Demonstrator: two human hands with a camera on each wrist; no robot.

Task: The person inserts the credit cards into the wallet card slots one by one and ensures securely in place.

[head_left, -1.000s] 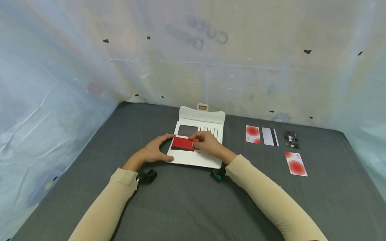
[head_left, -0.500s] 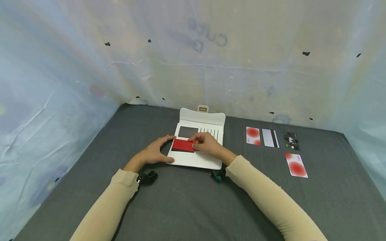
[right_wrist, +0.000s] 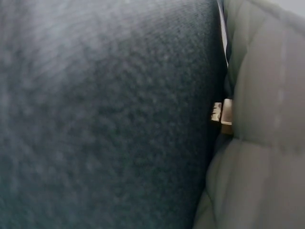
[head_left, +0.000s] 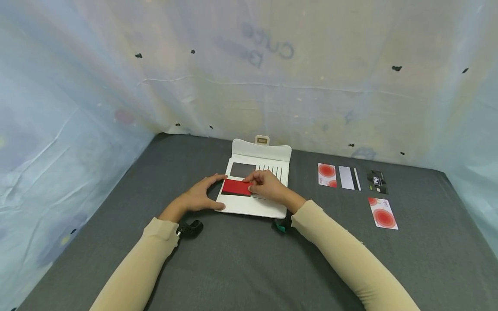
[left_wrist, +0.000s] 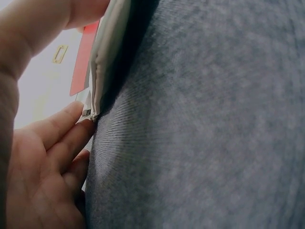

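A white wallet [head_left: 260, 207] lies open on the grey table [head_left: 241, 259], flap and clasp pointing away. My right hand [head_left: 267, 185] pinches a red card [head_left: 234, 187] lying across the wallet's card slots. My left hand [head_left: 199, 195] rests at the wallet's left edge, fingers spread and touching it. In the left wrist view the wallet edge [left_wrist: 107, 52] and the red card [left_wrist: 84, 57] show beside my fingers [left_wrist: 59, 129]. The right wrist view shows only the wallet's padded side [right_wrist: 259, 119] and the table cloth.
Several cards lie on the table to the right: a red-circle card [head_left: 327, 174], a grey stripe card [head_left: 349, 177], a black card [head_left: 376, 181] and another red-circle card [head_left: 383, 213]. Pale plastic sheeting [head_left: 249, 77] walls in the table at back and sides.
The red card and both hands stay almost in place; the card has shifted very slightly on the wallet.
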